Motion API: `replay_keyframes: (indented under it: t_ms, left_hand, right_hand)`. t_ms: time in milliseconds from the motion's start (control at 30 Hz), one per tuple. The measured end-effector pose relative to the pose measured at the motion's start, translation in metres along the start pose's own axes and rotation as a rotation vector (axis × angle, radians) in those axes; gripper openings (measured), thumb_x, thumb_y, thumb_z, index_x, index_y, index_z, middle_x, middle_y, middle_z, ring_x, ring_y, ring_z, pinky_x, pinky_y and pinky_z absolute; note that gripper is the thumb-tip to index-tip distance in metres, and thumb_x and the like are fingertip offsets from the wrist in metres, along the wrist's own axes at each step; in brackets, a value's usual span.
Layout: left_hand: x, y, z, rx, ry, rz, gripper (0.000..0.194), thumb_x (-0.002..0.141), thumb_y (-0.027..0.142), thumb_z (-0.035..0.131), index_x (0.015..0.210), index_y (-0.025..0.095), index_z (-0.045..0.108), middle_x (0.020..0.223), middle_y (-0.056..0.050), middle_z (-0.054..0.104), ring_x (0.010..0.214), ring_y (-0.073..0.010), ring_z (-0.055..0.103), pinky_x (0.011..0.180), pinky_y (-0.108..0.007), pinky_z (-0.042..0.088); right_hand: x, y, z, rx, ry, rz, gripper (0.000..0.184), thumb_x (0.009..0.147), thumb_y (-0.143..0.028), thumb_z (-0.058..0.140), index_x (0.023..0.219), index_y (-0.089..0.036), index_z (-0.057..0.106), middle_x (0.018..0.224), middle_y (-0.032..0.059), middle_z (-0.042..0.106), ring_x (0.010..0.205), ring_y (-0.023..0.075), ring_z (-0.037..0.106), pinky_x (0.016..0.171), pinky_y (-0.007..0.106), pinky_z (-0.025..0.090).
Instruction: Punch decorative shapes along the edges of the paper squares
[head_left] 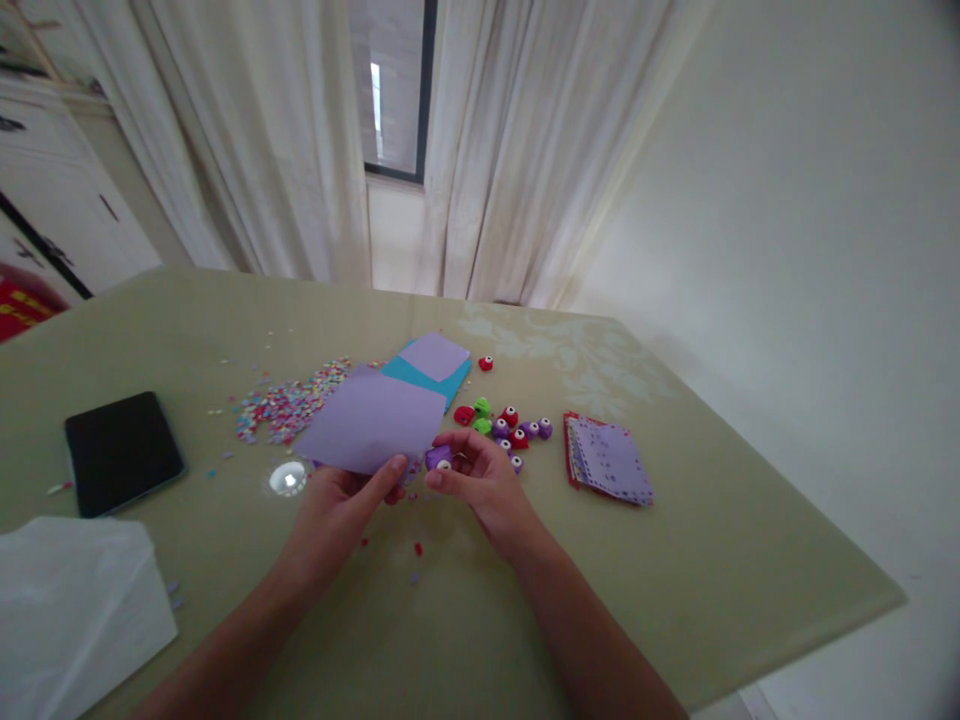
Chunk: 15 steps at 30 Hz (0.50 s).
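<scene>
My left hand (349, 505) is closed on the near edge of a plain purple sheet of paper (375, 420), thumb on top. Between the thumb and fingers of my right hand (480, 482) is a small purple craft punch (439, 458) with a white eye-like button. It is close to the sheet's right corner; I cannot tell whether they touch. Several more small punches (510, 416) in red, green and purple lie behind my right hand. A lavender sheet (435, 355) rests on blue paper (452, 384) beyond the held sheet.
Colourful paper bits (292, 405) are heaped at the left. A dark tablet (124, 450) and white tissue (82, 610) lie further left on the table (735, 560). To the right sits a stack of punched paper (611, 460). One red punch (486, 363) stands apart at the back.
</scene>
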<state>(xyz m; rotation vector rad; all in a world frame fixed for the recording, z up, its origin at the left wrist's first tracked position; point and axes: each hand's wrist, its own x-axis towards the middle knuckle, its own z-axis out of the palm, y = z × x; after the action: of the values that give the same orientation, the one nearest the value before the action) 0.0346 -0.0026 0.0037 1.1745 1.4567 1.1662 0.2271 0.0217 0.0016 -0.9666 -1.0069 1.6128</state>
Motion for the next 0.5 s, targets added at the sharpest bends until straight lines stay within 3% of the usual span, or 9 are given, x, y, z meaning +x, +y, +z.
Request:
replay_keyframes:
  t_ms: [500]
  left_hand:
    - [-0.0007,-0.0015,-0.0001,0.017,-0.002,0.0,0.047,0.077,0.067,0.078,0.06,0.023,0.075,0.067,-0.009,0.079,0.064,-0.0256,0.073,0.061,-0.031,0.056]
  right_hand:
    - [0.0012,0.0017,-0.0024,0.023,-0.019,-0.012,0.053,0.057,-0.03,0.107,0.102,-0.023,0.08,0.089,-0.0004,0.079,0.081,0.0156,0.07,0.078,0.029,0.058]
